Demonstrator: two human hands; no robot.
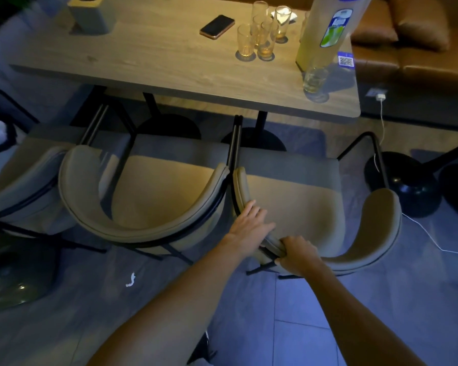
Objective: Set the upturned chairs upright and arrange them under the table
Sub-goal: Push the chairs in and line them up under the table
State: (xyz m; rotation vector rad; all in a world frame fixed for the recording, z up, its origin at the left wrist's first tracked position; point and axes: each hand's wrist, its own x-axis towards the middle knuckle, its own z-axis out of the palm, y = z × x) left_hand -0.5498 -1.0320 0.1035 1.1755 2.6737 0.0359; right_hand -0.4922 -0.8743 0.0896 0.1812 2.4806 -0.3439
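The right hand (298,253) grips the back of the right chair (296,186); the left hand (249,223) lies flat there. Slide it squarely under the bench (169,62), clearing the middle chair (154,191).

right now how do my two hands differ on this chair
The left hand lies with fingers straight against the backrest, farther up its left side; the right hand curls its fingers round the backrest's rim, nearer the camera. Both touch the same upright chair, rightmost of three by the table.

Bare left hand (249,223), bare right hand (299,256); forearms (169,299) uncovered up to frame edge.
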